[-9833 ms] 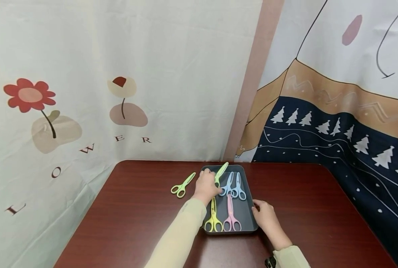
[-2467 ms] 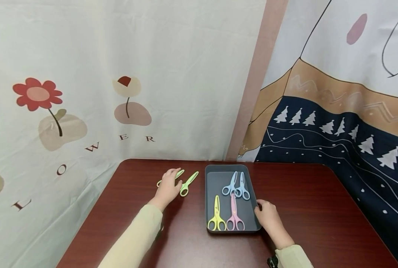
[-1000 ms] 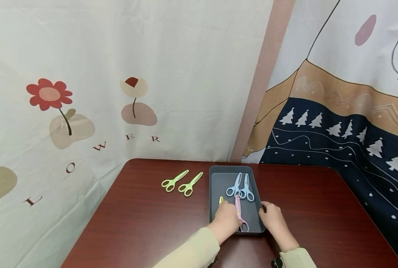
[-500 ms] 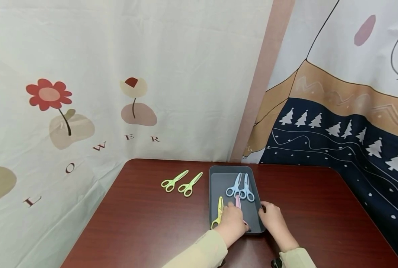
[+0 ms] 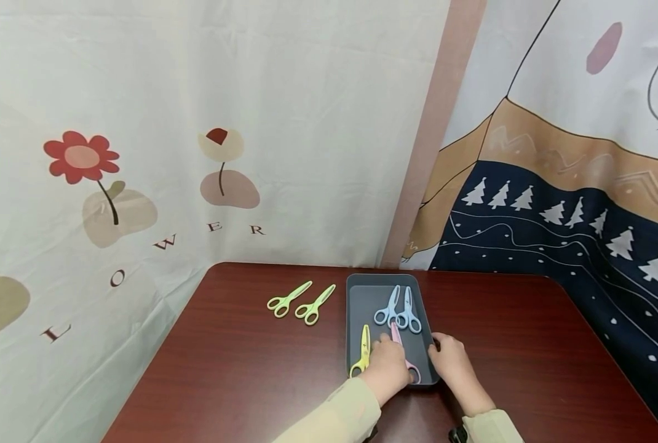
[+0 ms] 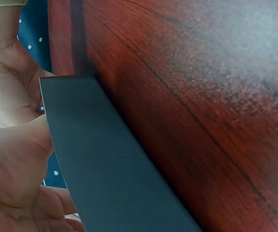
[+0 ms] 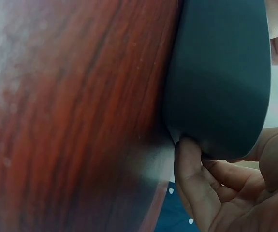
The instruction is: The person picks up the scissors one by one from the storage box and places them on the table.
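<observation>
A dark grey tray (image 5: 348, 307) holds several scissors. My left hand (image 5: 387, 366) reaches into its near end and grips a pair of pink scissors (image 5: 414, 371), fingers at the blades and part of the handles covered. Just left of that hand lie yellow scissors (image 5: 364, 351), partly hidden. At the tray's right wall my right hand (image 5: 452, 363) holds the edge. The right wrist view shows bent fingers (image 7: 192, 179) against the tray's underside and wall (image 7: 216, 82). In the left wrist view, the tray wall (image 6: 100, 159) hides the left fingertips.
Two pairs of blue scissors (image 5: 409, 314) lie at the tray's far end, the pink blades reaching close to their handles. Left of the tray, two pairs of green scissors (image 5: 316, 304) lie side by side on the brown table (image 5: 240, 363). Printed curtains hang behind the table.
My left hand put the second green scissors on the table beside the first, then came back to the tray. Lately it slid right from the yellow to the pink scissors, whose handles swung right.
</observation>
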The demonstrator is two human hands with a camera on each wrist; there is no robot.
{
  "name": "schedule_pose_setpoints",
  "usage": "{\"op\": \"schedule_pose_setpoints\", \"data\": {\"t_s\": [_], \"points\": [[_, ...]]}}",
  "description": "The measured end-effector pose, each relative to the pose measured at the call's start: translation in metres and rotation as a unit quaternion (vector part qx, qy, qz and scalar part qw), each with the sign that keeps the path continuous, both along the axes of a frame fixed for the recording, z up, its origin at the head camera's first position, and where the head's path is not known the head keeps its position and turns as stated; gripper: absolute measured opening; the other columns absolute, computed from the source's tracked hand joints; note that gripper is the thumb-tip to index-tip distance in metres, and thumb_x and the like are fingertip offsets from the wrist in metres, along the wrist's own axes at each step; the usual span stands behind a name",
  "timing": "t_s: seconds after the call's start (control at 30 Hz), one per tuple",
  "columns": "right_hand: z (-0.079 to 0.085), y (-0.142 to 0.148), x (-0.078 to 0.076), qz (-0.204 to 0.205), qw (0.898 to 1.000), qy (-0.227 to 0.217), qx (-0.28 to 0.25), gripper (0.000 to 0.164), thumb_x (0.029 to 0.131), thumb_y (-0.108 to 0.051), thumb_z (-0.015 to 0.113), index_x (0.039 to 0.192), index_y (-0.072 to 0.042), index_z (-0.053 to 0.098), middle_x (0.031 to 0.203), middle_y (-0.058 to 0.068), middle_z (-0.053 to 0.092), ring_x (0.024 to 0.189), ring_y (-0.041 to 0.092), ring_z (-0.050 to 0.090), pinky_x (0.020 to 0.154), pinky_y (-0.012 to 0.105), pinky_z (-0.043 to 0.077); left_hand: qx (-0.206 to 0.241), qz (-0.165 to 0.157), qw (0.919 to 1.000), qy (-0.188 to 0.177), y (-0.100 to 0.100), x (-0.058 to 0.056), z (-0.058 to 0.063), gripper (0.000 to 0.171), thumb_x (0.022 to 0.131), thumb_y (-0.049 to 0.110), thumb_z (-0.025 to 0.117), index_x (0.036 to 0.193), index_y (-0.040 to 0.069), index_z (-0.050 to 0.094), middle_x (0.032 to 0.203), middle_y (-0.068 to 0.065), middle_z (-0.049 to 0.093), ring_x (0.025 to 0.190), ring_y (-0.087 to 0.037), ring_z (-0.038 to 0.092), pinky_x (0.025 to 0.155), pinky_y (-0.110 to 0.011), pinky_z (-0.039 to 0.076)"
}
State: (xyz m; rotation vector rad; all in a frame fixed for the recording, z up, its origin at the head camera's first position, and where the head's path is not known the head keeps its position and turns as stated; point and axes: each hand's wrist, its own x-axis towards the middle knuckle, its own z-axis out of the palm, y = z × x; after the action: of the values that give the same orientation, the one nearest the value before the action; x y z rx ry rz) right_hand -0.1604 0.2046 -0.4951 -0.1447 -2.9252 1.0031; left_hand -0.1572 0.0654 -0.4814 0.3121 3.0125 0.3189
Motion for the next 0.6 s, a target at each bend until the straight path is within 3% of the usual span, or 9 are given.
{"op": "schedule_pose_setpoints", "data": {"t_s": [0.17,0.33,0.6], "points": [[-0.0003,-0.0006,0.0000,0.000,1.000,-0.005,-0.003,0.032,0.087,-0.003,0.052,0.114,0.013,0.059,0.113,0.033,0.060,0.098,0.041,0.061,0.075,0.047,0.051,0.008,0.004,0.9997,-0.023,0.0006,-0.0027,0.0031,0.052,0.057,0.035,0.087,0.092,-0.001,0.069,0.089,-0.012,0.051,0.077,-0.024,0.055,0.064,-0.030,0.048],[-0.0001,-0.0008,0.0002,0.000,1.000,-0.004,-0.003,0.032,0.087,-0.003,0.052,0.114,0.013,0.059,0.113,0.033,0.060,0.100,0.043,0.060,0.077,0.050,0.050,0.029,0.004,0.9995,-0.015,0.0003,-0.0033,0.0052,0.041,0.058,0.023,0.085,0.089,0.000,0.069,0.086,-0.011,0.051,0.074,-0.024,0.056,0.061,-0.031,0.048],[-0.0010,-0.0006,-0.0006,-0.002,1.000,-0.001,-0.003,0.032,0.087,-0.003,0.052,0.114,0.013,0.059,0.113,0.033,0.060,0.101,0.043,0.060,0.079,0.050,0.050,0.060,0.008,0.9975,-0.037,0.0012,-0.0077,0.0009,0.032,0.063,0.015,0.080,0.089,0.000,0.069,0.088,-0.012,0.052,0.076,-0.024,0.055,0.061,-0.030,0.048]]}}
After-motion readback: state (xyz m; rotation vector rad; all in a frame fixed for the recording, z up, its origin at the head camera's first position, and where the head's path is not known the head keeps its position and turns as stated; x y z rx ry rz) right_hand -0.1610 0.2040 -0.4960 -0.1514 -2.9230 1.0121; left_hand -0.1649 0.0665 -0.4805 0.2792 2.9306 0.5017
